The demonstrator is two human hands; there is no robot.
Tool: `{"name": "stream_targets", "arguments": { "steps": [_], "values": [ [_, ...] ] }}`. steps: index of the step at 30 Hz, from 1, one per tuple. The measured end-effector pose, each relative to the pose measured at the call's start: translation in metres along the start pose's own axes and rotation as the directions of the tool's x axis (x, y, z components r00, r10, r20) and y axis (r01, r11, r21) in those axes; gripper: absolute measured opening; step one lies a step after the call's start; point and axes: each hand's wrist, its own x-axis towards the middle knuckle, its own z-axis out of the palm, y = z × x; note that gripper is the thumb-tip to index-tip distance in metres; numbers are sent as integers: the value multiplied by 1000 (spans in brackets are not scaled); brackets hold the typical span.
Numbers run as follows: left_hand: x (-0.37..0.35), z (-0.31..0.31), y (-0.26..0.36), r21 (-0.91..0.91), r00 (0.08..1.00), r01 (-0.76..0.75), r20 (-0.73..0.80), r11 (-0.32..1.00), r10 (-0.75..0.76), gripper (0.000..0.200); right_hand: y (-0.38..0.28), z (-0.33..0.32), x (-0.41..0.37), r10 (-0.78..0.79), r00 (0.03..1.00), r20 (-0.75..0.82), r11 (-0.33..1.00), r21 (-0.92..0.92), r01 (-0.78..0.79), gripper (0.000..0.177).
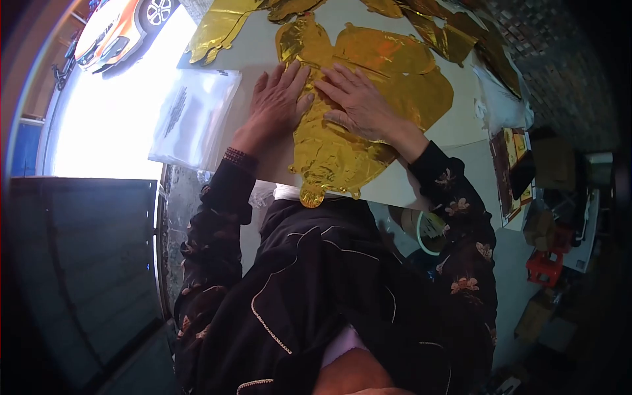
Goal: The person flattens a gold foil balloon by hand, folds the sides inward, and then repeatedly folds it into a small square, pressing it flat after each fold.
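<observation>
A shiny gold foil balloon (pixel 421 92), flat and uninflated, lies on the pale table, its narrow crinkled end hanging just over the near edge. My left hand (pixel 280 99) rests on its left margin with fingers stretched forward. Across from it, my right hand (pixel 362 105) lies flat on the foil, fingers spread and pointing up and left. The two hands are apart, with a strip of creased foil between them. Neither hand grips anything that I can see.
Several more gold foil pieces (pixel 454 36) lie along the far side of the table (pixel 461 151). Clear plastic bags (pixel 194 118) sit at the left edge. A printed box (pixel 512 174) stands at right. A red stool (pixel 545 266) and cartons are on the floor; a car (pixel 122 33) is outside.
</observation>
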Motion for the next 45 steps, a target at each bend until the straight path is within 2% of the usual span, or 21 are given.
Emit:
{"name": "stream_targets", "arguments": {
  "steps": [9, 36, 39, 42, 45],
  "values": [
    [0, 7, -6, 9, 995, -47, -83, 999, 47, 58, 6, 9, -1, 2, 999, 34, 1000, 6, -2, 67],
    [-3, 6, -4, 38, 997, -32, -68, 999, 35, 60, 9, 3, -1, -31, 998, 55, 999, 14, 30, 74],
    [-2, 6, -5, 4, 996, -34, -84, 999, 34, 61, 8, 3, 0, -9, 997, 72, 1000, -9, 9, 75],
    [-8, -7, 13, 35, 986, 38, -166, 999, -31, 67, 5, -1, 0, 9, 997, 75, 1000, 2, -9, 75],
    [-30, -31, 51, -193, 983, -81, -176, 978, 47, 75, 7, 3, -2, 13, 998, 64, 1000, 18, -14, 71]
  ]
}}
